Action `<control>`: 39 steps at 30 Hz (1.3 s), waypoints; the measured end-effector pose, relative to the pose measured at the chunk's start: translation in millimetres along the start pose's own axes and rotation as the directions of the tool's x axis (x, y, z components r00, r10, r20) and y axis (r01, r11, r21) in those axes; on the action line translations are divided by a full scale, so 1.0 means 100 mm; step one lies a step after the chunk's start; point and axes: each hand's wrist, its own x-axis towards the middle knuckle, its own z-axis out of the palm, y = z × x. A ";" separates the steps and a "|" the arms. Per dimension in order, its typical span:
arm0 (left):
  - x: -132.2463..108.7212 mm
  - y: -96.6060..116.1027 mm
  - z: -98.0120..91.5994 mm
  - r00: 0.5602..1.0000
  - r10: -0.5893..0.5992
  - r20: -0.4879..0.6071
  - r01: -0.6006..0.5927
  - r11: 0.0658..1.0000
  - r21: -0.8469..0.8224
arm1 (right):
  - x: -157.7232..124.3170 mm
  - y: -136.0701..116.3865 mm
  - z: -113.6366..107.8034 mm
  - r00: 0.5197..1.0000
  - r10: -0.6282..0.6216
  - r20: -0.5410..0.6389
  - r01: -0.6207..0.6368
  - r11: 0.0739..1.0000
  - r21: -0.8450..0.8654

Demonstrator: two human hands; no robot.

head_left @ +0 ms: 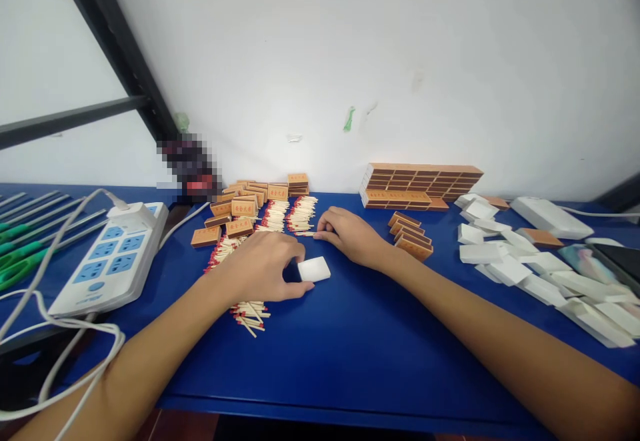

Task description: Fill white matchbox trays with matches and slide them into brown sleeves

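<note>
Between the thumb and fingers of my left hand (260,264) is a small white matchbox tray (316,269), held just over the blue table. My right hand (347,235) is closed in a pinch at the near right edge of a pile of red-tipped matches (302,215); how many it grips is too small to make out. Another match pile (275,216) lies just left of that one. More loose matches (250,317) stick out from under my left hand, which partly hides them.
Orange matchboxes (244,207) are heaped at the back left. A stacked block of matchboxes (420,184) stands against the wall, with several leaning matchboxes (411,235) nearer. White trays (505,264) are scattered right. A power strip (113,254) with cables lies left, beside green-handled tools (23,254).
</note>
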 end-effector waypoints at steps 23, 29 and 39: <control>0.04 -0.15 0.05 0.993 -0.118 -0.009 0.118 0.992 -0.051 | -0.28 0.07 -0.47 0.992 0.092 0.086 -0.060 0.946 -0.318; 0.04 -0.13 0.06 0.992 -0.102 -0.073 0.104 0.994 0.021 | -0.35 0.18 -0.56 0.982 0.129 0.140 -0.087 0.958 -0.272; 0.05 -0.11 0.08 0.989 -0.106 -0.101 0.105 0.994 -0.012 | -0.39 -0.16 -0.51 0.999 -0.007 0.039 0.005 0.999 0.048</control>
